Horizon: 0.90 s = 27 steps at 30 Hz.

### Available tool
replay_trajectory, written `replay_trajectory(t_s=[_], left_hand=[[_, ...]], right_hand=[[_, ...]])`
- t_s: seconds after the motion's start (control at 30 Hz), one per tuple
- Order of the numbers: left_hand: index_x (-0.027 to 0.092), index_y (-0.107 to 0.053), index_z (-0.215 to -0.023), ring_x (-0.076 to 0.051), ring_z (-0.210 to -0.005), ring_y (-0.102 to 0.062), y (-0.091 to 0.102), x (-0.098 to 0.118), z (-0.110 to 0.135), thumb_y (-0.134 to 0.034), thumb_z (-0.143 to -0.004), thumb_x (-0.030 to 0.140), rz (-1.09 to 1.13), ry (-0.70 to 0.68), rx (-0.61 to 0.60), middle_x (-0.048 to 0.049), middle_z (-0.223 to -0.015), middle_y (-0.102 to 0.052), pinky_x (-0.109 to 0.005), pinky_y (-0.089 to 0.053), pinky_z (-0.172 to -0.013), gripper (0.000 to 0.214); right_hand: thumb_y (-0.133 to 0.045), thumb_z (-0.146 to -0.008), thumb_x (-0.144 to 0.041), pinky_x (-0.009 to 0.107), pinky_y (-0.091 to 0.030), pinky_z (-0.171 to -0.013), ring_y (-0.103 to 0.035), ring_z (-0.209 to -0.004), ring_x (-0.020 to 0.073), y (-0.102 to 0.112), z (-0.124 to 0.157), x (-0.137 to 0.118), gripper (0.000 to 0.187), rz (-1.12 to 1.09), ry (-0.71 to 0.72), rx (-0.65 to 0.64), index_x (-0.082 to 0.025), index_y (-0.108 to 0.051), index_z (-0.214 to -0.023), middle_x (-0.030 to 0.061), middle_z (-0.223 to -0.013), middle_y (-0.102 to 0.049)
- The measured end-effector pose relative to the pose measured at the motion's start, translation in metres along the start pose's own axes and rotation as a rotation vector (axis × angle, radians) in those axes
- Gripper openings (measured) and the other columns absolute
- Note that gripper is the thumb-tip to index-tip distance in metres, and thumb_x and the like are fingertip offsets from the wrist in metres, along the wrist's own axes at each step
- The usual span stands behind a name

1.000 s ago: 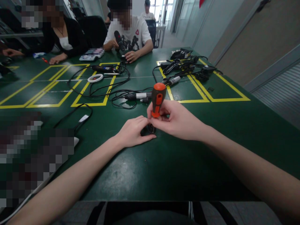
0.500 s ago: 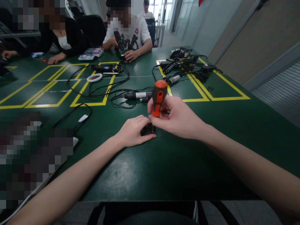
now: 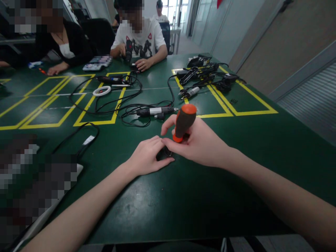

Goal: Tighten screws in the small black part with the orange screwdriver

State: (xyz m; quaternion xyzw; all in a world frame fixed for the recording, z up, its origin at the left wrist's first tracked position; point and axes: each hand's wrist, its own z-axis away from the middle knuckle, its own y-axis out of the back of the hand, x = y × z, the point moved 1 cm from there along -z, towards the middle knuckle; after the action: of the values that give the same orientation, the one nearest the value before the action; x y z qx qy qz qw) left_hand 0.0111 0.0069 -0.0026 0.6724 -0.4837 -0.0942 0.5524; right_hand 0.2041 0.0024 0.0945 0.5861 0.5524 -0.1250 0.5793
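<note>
My right hand (image 3: 194, 143) grips a screwdriver (image 3: 185, 120) with an orange and dark grey handle, held tilted so its top leans right. Its shank points down at a small dark part (image 3: 167, 152) on the green table. Around that part curve the thumb and fingers of my left hand (image 3: 149, 155), pressing it against the tabletop. Most of the part is covered by my fingers, so its kind cannot be made out. Whether the screwdriver's tip touches it is hidden.
Beyond my hands lies a black and silver pen-shaped tool (image 3: 153, 111) with cables. A white tape ring (image 3: 102, 91) sits farther left. Tangled black adapters and cords (image 3: 202, 71) fill the far right. Two people sit across the table (image 3: 126, 206); one holds a dark tool (image 3: 128, 50).
The screwdriver has tipped from nearly upright to leaning right, and my right fingers have shifted on its handle. My left hand keeps its hold. The camera view has shifted slightly.
</note>
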Motion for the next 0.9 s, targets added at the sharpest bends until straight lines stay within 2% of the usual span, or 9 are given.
replay_trajectory(t_s=[0.13, 0.27, 0.33, 0.47, 0.63, 0.77, 0.9], left_hand=[[0.019, -0.066, -0.106, -0.026, -0.097, -0.074, 0.0002, 0.0032, 0.0017, -0.068, -0.099, 0.046, 0.005, 0.005, -0.002, -0.0089, -0.103, -0.077, -0.038, -0.061, -0.083, 0.028], [0.019, -0.064, -0.102, -0.025, -0.090, -0.074, 0.0021, 0.0076, 0.0008, -0.067, -0.100, 0.041, -0.001, -0.017, 0.022, -0.0081, -0.098, -0.077, -0.036, -0.059, -0.075, 0.023], [0.019, -0.063, -0.099, -0.025, -0.087, -0.073, 0.0026, 0.0086, 0.0004, -0.066, -0.100, 0.039, -0.002, -0.032, 0.044, -0.0069, -0.093, -0.076, -0.035, -0.058, -0.073, 0.021], [0.020, -0.062, -0.092, -0.024, -0.084, -0.072, 0.0017, 0.0072, 0.0007, -0.065, -0.101, 0.042, -0.021, -0.039, 0.066, -0.0060, -0.089, -0.074, -0.035, -0.057, -0.072, 0.024], [0.019, -0.064, -0.096, -0.026, -0.083, -0.071, 0.0013, 0.0043, 0.0000, -0.063, -0.101, 0.045, -0.026, -0.050, 0.054, -0.0075, -0.090, -0.075, -0.037, -0.057, -0.070, 0.027], [0.017, -0.065, -0.099, -0.026, -0.086, -0.071, 0.0033, 0.0042, -0.0020, -0.063, -0.101, 0.041, 0.007, -0.037, 0.038, -0.0082, -0.093, -0.075, -0.038, -0.058, -0.071, 0.024], [0.017, -0.066, -0.104, -0.026, -0.093, -0.072, 0.0032, 0.0034, -0.0022, -0.065, -0.099, 0.038, 0.054, 0.001, 0.012, -0.0091, -0.100, -0.076, -0.039, -0.061, -0.078, 0.021]], right_hand=[[-0.062, -0.083, -0.007, 0.025, -0.040, -0.062, -0.047, -0.057, 0.0097, 0.0048, 0.0019, -0.0031, 0.019, -0.029, -0.028, -0.075, -0.020, -0.061, -0.096, -0.0084, -0.068, -0.052], [-0.064, -0.077, -0.004, 0.025, -0.041, -0.060, -0.050, -0.061, 0.0104, 0.0079, 0.0030, -0.0066, 0.023, -0.026, -0.080, -0.153, -0.023, -0.052, -0.083, -0.0049, -0.075, -0.060], [-0.067, -0.079, -0.008, 0.025, -0.041, -0.060, -0.050, -0.062, 0.0105, 0.0071, 0.0029, -0.0073, 0.023, -0.034, -0.076, -0.137, -0.023, -0.050, -0.081, -0.0041, -0.077, -0.061], [-0.067, -0.085, -0.012, 0.026, -0.040, -0.061, -0.046, -0.059, 0.0093, 0.0048, 0.0030, -0.0064, 0.015, -0.041, -0.020, -0.049, -0.022, -0.055, -0.088, -0.0051, -0.077, -0.060], [-0.062, -0.078, -0.003, 0.026, -0.035, -0.059, -0.044, -0.059, 0.0097, 0.0069, 0.0037, -0.0069, 0.023, -0.022, 0.010, -0.086, -0.022, -0.055, -0.090, -0.0086, -0.069, -0.050], [-0.063, -0.076, -0.005, 0.026, -0.036, -0.059, -0.043, -0.057, 0.0102, 0.0053, 0.0033, -0.0066, 0.032, -0.073, -0.006, -0.116, -0.022, -0.058, -0.103, -0.0112, -0.065, -0.046], [-0.073, -0.080, -0.018, 0.027, -0.035, -0.061, -0.042, -0.057, 0.0103, 0.0001, 0.0026, -0.0044, 0.019, -0.013, 0.006, 0.041, -0.021, -0.062, -0.095, -0.0109, -0.061, -0.043]])
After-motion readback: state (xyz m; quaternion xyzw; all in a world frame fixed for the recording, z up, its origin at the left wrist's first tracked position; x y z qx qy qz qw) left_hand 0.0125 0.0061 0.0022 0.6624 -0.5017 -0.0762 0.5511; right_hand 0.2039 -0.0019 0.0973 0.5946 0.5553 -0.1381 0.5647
